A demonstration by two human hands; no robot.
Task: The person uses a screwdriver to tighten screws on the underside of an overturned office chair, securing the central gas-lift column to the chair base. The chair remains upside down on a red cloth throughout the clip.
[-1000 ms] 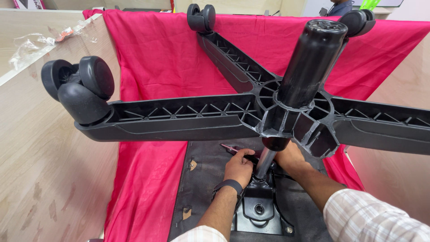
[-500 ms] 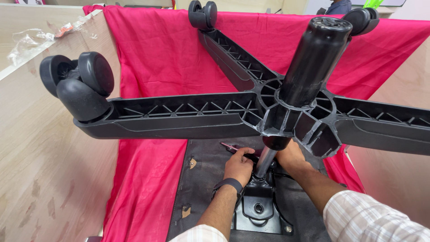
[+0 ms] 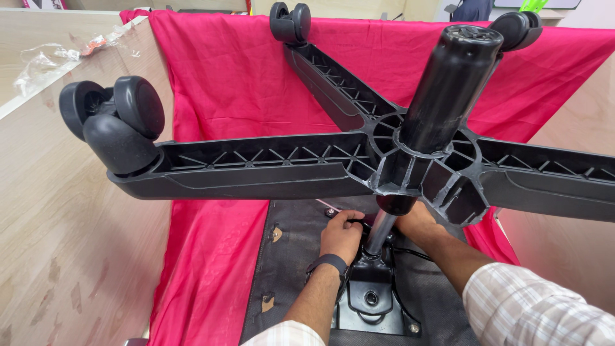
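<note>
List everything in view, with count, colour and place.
chair base: one, black, five spokes, upturned across the middle.
gas cylinder: one, black, standing up from the hub.
castor wheels: three in view, black, at spoke ends left and top.
metal rod: one, silver, below the hub.
mounting plate: one, black, on the seat underside.
seat underside: one, dark grey, bottom middle.
cloth: one, red, under everything.
wooden panels: light, left and right.
plastic wrap: clear, top left.
left hand: watch on the wrist, beside the rod.
right hand: beside the rod, partly hidden.
</note>
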